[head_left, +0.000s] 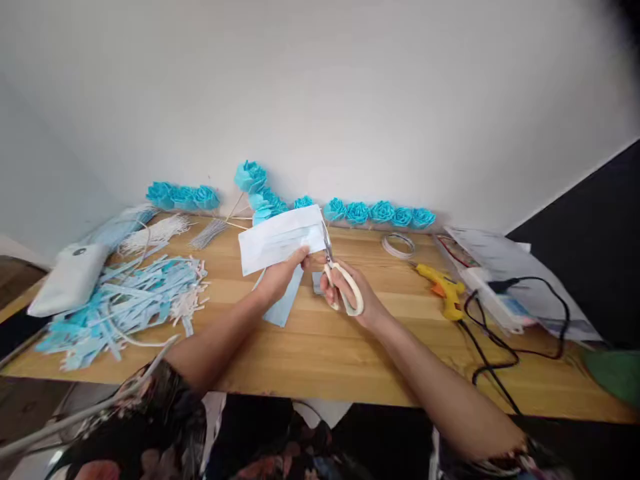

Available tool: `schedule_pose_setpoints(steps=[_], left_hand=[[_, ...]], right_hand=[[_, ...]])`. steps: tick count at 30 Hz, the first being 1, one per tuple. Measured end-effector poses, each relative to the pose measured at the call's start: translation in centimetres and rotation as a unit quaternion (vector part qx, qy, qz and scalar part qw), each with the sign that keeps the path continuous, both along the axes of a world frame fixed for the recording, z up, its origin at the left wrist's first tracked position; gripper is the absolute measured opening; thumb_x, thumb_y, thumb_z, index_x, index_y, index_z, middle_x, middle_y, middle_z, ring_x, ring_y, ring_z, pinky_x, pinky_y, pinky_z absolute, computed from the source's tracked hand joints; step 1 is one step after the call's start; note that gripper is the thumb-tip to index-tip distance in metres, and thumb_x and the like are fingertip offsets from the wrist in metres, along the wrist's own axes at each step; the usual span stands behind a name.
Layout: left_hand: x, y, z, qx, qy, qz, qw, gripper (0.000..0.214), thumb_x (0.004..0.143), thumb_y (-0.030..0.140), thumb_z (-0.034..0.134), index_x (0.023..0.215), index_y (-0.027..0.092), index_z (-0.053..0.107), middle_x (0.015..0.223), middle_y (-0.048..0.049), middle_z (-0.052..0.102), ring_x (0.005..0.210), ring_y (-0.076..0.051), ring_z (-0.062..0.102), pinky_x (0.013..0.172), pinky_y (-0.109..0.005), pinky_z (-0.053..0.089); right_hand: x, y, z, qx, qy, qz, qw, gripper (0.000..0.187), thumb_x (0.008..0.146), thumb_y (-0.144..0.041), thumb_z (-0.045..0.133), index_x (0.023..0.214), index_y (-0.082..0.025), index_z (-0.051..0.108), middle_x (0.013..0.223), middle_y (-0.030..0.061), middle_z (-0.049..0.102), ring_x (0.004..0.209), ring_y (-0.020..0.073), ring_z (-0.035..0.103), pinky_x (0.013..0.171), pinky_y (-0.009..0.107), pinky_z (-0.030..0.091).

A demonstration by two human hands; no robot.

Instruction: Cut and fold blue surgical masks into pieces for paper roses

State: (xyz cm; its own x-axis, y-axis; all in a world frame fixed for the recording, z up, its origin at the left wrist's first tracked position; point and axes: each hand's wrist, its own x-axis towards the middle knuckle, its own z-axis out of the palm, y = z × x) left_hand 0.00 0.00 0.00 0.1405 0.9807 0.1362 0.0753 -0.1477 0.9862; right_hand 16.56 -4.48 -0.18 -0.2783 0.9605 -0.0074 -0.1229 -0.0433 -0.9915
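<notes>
My left hand [279, 279] pinches the lower edge of a flat white face mask [280, 240] and holds it up above the wooden table [320, 347]. My right hand [350, 293] grips a pair of scissors [339, 277] with cream handles, fingers through the loops. The blades point up at the mask's right end. A light blue strip [284, 303] lies on the table under my left hand, and a small blue scrap [317, 283] lies between my hands.
A heap of cut blue and white strips [125, 303] covers the table's left side beside a white pouch [70, 277]. Blue paper roses [380, 213] line the wall. A yellow glue gun [445, 288] with black cable, a wire ring [399, 245] and papers sit right.
</notes>
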Motion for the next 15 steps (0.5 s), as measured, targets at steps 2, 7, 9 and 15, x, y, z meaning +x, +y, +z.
schedule_pose_setpoints(steps=[2,7,9,15], left_hand=[[-0.02,-0.11,0.12,-0.007,0.002,0.004,1.000,0.039,0.087,0.046,0.049,0.058,0.020,0.048,0.068,-0.0008,0.053,0.072,-0.016,0.052,0.081,-0.029,0.044],[-0.09,-0.28,0.27,-0.020,0.021,-0.010,1.000,0.040,0.086,0.047,0.051,0.056,0.021,0.048,0.069,-0.0018,0.055,0.073,-0.017,0.052,0.082,-0.031,0.044],[-0.08,-0.28,0.26,-0.019,0.019,-0.020,0.999,0.041,0.086,0.048,0.052,0.056,0.021,0.048,0.070,-0.0025,0.055,0.075,-0.018,0.052,0.082,-0.032,0.044],[0.07,-0.11,-0.18,-0.003,-0.010,-0.023,1.000,0.040,0.085,0.049,0.055,0.057,0.021,0.049,0.071,-0.0027,0.056,0.074,-0.018,0.053,0.083,-0.032,0.043]], right_hand=[[0.03,0.15,0.06,0.006,-0.005,0.005,1.000,0.052,0.078,-0.068,0.063,0.091,-0.020,0.052,0.073,-0.0011,0.058,0.050,0.0079,0.049,0.045,0.022,0.038],[0.20,0.27,0.31,0.021,-0.018,0.007,1.000,0.052,0.080,-0.069,0.060,0.091,-0.019,0.053,0.078,0.0006,0.060,0.053,0.0086,0.051,0.046,0.023,0.037],[0.27,0.23,0.44,0.023,-0.020,0.005,1.000,0.052,0.081,-0.070,0.059,0.093,-0.019,0.054,0.078,0.0004,0.060,0.054,0.0088,0.051,0.046,0.023,0.037],[0.29,0.13,0.59,0.030,-0.029,0.000,0.999,0.048,0.084,-0.067,0.057,0.090,-0.019,0.053,0.077,0.0003,0.059,0.053,0.0087,0.051,0.045,0.023,0.038]])
